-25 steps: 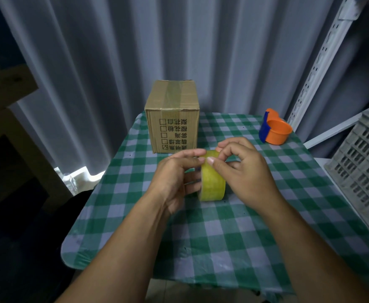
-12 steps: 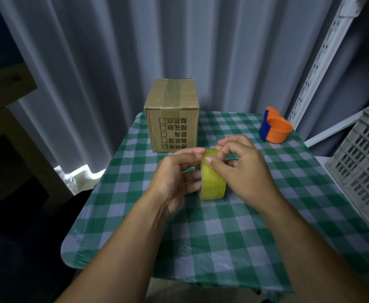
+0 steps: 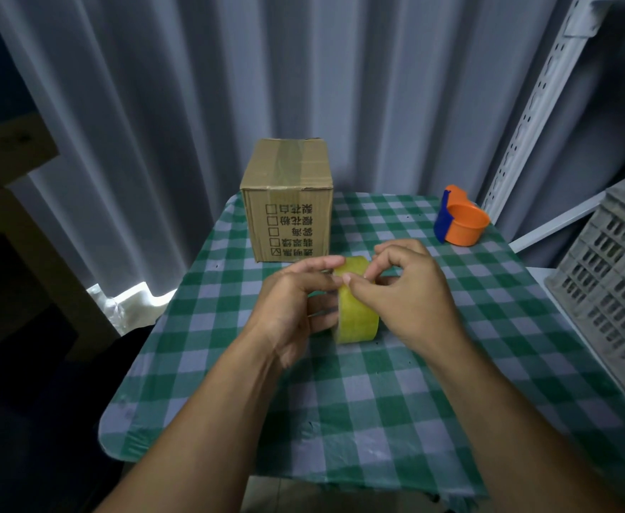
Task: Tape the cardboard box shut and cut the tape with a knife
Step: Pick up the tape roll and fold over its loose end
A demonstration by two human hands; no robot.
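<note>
A yellow tape roll [image 3: 356, 317] stands on edge above the middle of the checked table, held between both hands. My left hand [image 3: 296, 305] grips its left side, fingers through the core and thumb on top. My right hand [image 3: 411, 301] holds the right side, with thumb and forefinger pinching at the top of the roll. The cardboard box [image 3: 288, 198] stands closed at the table's far edge, an old tape strip running over its top and printed characters on its front. No knife is in view.
An orange cup with a blue piece [image 3: 459, 220] sits at the far right of the green checked tablecloth [image 3: 377, 420]. A grey plastic crate [image 3: 611, 290] stands to the right. Curtains hang behind, and a white metal rack upright [image 3: 525, 116] rises at the right.
Both hands stay on the roll; my right fingertips shift slightly on its top edge. The box and cup have not moved.
</note>
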